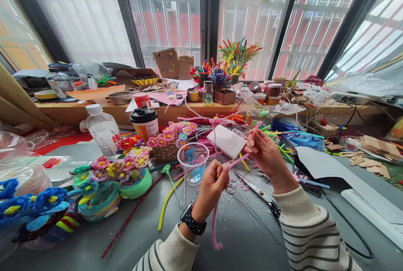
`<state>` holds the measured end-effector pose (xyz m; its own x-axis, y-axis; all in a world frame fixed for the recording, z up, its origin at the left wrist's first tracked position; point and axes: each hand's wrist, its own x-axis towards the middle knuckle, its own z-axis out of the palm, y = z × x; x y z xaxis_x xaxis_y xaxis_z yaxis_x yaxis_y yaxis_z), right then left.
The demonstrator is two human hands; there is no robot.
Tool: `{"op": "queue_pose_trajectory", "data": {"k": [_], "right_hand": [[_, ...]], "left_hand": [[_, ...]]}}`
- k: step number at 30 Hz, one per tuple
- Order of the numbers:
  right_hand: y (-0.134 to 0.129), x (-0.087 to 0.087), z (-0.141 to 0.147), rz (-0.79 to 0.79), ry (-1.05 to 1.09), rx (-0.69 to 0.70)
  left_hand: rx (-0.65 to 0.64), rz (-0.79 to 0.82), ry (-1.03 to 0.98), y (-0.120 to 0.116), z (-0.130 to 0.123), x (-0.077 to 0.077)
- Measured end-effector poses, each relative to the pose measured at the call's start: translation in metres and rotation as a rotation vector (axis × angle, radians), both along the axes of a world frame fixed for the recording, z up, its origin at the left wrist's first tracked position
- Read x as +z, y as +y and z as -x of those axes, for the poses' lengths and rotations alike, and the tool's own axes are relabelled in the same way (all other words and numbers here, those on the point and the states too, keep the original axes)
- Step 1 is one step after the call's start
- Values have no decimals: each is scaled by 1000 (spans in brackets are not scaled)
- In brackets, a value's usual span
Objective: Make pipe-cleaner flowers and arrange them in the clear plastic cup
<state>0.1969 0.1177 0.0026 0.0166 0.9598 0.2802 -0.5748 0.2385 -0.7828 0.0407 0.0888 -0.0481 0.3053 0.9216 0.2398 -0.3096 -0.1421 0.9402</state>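
Note:
My left hand (211,187), with a dark watch on its wrist, is closed around the thin stem of a pink pipe-cleaner flower (215,121) that stands upright above it. A pink pipe cleaner (215,224) passes through the same hand, its bent lower end hanging over the grey table (245,246). Up and to the right, my right hand (262,151) pinches the upper part of this pipe cleaner between thumb and fingers. A clear plastic cup (193,166) stands just left of my hands.
Scissors (256,189) and thin wires (256,216) lie below my right hand. Pipe-cleaner flower pots (99,203), a bottle (102,130) and a lidded cup (145,124) stand at left. Behind are loose pipe cleaners and a crowded ledge (176,110); wooden sticks (379,148) lie at right.

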Motion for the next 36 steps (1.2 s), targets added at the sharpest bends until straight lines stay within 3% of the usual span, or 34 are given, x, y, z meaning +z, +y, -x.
{"op": "queue_pose_trajectory", "data": {"k": [5, 10, 15, 17, 23, 30, 36], "right_hand": [[-11, 9, 10, -10, -67, -65], [-21, 16, 14, 11, -263, -131], [-24, 18, 14, 44, -637, 104], [-25, 18, 14, 12, -706, 127], [-23, 19, 15, -125, -917, -73], [-18, 9, 20, -106, -859, -135], [-20, 11, 20, -116, -872, -142]], "left_hand": [[-22, -22, 22, -1, -1, 0], [19, -63, 96, -2, -1, -2], [186, -144, 252, -3, 0, -3], [239, -159, 262, -2, 1, -3], [274, -127, 255, 0, 1, -5], [245, -143, 266, -2, 0, -6], [228, -166, 290, -3, 0, -6]]}}
